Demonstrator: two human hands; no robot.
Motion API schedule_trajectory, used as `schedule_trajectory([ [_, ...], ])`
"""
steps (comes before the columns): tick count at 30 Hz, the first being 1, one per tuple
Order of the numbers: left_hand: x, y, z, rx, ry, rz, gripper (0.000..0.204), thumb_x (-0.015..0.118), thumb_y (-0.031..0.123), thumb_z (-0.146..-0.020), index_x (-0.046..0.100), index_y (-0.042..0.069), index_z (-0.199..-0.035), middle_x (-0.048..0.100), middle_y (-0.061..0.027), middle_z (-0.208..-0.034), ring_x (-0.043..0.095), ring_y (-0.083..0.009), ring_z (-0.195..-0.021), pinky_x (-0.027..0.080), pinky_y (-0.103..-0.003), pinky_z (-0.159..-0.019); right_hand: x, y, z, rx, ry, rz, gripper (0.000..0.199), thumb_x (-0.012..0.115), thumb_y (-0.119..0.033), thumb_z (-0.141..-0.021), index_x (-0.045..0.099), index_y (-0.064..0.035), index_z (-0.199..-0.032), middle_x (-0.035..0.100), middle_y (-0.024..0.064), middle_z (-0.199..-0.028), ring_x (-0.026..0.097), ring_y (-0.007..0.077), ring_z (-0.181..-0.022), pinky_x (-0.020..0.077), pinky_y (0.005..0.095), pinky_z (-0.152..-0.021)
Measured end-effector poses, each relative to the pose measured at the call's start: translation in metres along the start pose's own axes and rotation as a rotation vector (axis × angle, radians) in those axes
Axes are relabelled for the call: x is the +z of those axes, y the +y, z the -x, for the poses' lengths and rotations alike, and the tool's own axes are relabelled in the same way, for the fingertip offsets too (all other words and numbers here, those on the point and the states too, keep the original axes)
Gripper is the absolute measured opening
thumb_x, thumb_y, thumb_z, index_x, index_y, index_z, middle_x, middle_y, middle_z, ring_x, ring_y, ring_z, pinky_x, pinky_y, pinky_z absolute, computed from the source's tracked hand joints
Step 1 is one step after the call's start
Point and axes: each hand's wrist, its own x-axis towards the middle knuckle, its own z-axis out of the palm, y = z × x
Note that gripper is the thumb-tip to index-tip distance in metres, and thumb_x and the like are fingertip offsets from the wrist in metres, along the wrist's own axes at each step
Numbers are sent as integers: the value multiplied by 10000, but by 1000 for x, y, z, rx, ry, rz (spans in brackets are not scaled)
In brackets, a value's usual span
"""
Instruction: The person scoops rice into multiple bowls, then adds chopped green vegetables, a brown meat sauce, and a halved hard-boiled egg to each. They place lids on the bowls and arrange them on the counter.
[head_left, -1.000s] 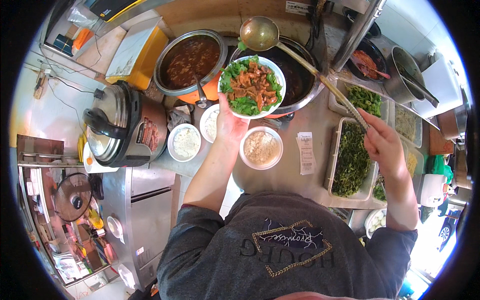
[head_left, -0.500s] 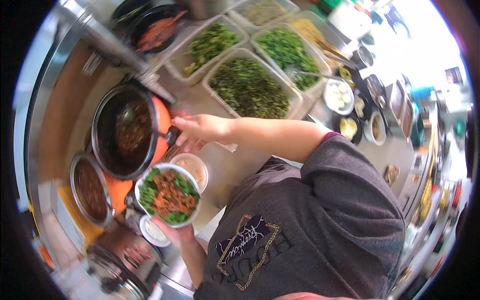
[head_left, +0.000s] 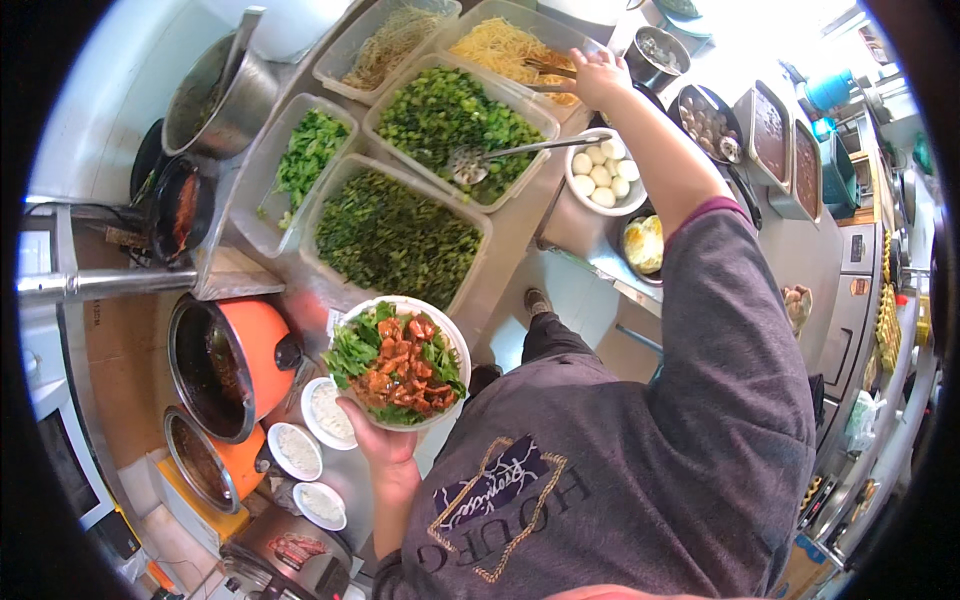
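Observation:
My left hand (head_left: 385, 447) holds a white bowl (head_left: 462, 372) from below, thumb up at its rim. In the bowl, chopped green leaves (head_left: 352, 350) lie under and around reddish, saucy meat pieces (head_left: 408, 365). Out to the far right, my right hand (head_left: 603, 80) has its fingers apart over the handle end of tongs (head_left: 550, 70). The tongs rest in a clear tub (head_left: 575, 40) of yellow shredded food (head_left: 497, 46); my hand hides the rest of them, and contact is hard to make out.
Tubs of chopped greens (head_left: 395, 230) stand beyond the bowl, one with a slotted spoon (head_left: 468, 166). A bowl of peeled eggs (head_left: 606, 172) sits below my right forearm. Two orange pots (head_left: 262, 345) of dark food and small white bowls (head_left: 330, 412) of rice-like grains are at left.
My right hand has left the ladle handle at the orange pot and swung far right to the tongs. The bowl in my left hand has shifted right, and the view has turned.

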Motion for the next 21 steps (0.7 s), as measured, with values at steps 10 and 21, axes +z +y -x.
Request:
schedule_trajectory([
  [10,115,-84,-80,-234,-213,-158,821,453,647,-903,252,121,-1501,337,-77,-1511,352,-309,-1366,289,-498,-1135,-84,159,118,33,-134,-561,459,586,-260,-916,499,-82,-1330,631,139,-1179,643,304,-984,512,392,-839],
  [21,204,-156,-129,-518,-313,-219,804,485,623,-901,282,115,-1491,370,-88,-1494,369,-290,-1356,297,-473,-1130,-67,273,350,616,-292,-349,405,627,-279,-903,567,-150,-1282,673,122,-1054,650,294,-951,517,396,-803],
])
